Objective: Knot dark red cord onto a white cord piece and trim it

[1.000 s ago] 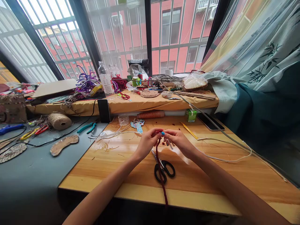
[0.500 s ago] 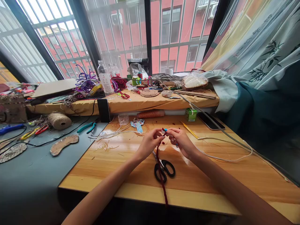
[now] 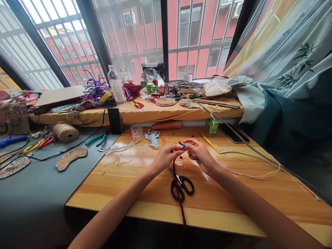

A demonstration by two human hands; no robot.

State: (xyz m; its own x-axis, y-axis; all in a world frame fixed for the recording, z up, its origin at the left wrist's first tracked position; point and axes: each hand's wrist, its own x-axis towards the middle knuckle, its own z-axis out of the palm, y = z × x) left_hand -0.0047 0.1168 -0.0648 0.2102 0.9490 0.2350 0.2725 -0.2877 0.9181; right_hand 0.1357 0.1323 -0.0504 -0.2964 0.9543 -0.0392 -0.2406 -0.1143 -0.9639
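Observation:
A dark red yarn cord (image 3: pixel 181 204) runs from between my fingertips down across the wooden table and over its front edge. My left hand (image 3: pixel 167 154) pinches the cord near its upper end. Close against it, my right hand (image 3: pixel 198 154) pinches the same end, with blue polish showing on the nails. The very tip of the cord pokes up between the two hands; fingers hide its details. Below the hands lie scissors (image 3: pixel 186 185) with black handles, the cord crossing over one handle loop.
Teal pliers (image 3: pixel 95 140) and a twine ball (image 3: pixel 66 132) lie on the grey surface at left. At the table's back are an orange thread spool (image 3: pixel 166 125), a green box (image 3: pixel 212 126) and a phone (image 3: pixel 234 133). A white cable (image 3: pixel 249 177) curves at right.
My fingers have shifted slightly at the cord's tip, the right hand's fingers curling a little more over it. The scissors have stayed put.

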